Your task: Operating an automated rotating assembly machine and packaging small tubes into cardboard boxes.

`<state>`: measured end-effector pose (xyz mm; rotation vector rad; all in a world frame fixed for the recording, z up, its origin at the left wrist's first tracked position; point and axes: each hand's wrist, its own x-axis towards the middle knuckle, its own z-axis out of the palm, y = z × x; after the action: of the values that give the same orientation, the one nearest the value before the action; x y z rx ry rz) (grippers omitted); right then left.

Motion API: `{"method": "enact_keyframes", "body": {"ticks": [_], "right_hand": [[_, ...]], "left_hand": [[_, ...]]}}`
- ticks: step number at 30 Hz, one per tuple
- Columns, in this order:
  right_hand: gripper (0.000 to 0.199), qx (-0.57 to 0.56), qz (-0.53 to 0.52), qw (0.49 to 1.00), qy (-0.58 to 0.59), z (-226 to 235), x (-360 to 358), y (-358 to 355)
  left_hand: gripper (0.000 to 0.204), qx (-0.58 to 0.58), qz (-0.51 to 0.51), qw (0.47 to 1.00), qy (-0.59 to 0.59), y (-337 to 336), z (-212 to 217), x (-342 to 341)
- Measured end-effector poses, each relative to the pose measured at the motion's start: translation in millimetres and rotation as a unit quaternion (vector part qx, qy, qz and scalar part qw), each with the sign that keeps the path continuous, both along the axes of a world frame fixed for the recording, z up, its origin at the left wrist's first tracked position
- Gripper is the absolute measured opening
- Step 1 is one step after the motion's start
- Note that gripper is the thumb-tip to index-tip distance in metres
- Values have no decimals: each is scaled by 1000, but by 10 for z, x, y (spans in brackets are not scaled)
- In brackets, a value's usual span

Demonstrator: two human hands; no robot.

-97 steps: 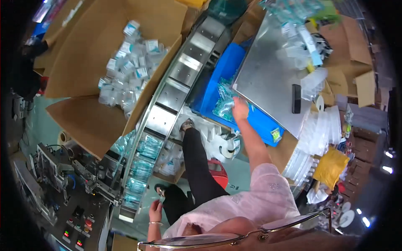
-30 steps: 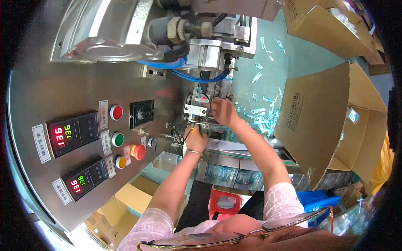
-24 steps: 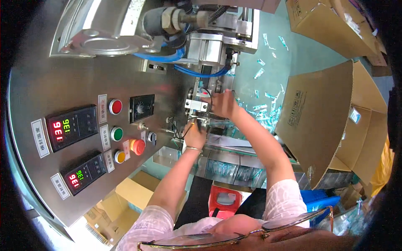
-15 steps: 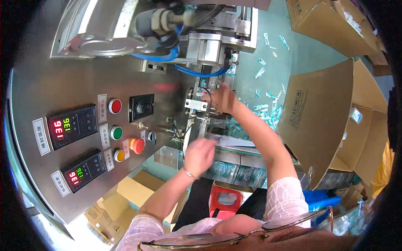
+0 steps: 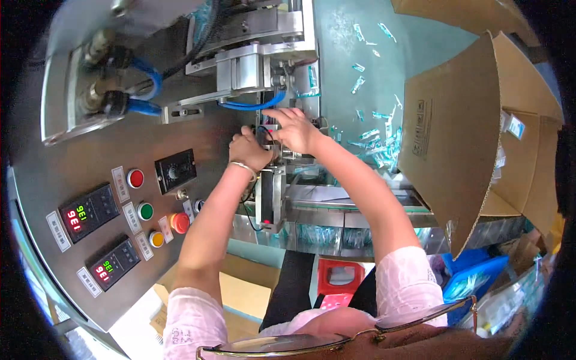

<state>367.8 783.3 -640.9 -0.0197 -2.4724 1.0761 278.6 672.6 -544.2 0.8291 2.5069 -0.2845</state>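
The left hand (image 5: pixel 249 151) has been returned near the far end of the rail (image 5: pixel 267 195), on the right side of the machine (image 5: pixel 207 139), so work is again shared with the right hand (image 5: pixel 292 133). Left fingers are curled, right ones loosely spread; whether anything is held cannot be told.

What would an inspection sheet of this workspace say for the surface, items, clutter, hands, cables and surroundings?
Surface: upright metal panel with lit displays and coloured buttons.
Items: metal mechanism at both hands; teal packs lie in compartments nearer the person.
Clutter: small teal-and-clear pieces scattered and heaped on the floor.
Left hand: bent at the mechanism; whether it holds anything is hidden.
Right hand: fingers extended, nothing seen held.
Cables: blue tubes on the machine; thin black cable beside the mechanism.
Surroundings: open cardboard box on the right; blue bin lower right.
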Motion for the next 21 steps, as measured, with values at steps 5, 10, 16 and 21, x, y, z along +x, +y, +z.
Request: {"method": "enact_keyframes", "body": {"ticks": [5,10,16,21], "right_hand": [[27,6,40,998,-56,49,-49,-34],[25,42,65,992,-101,-10,-90,-118],[17,-80,10,997,-12,-103,-204,-149],[15,-275,-135,950,54,-97,-109,42]], "left_hand": [[75,39,4,999,-7,-8,94,10],[76,77,9,997,-13,2,192,25],[84,41,15,999,-15,-45,128,-41],[88,26,16,1000,1,-33,93,23]]}}
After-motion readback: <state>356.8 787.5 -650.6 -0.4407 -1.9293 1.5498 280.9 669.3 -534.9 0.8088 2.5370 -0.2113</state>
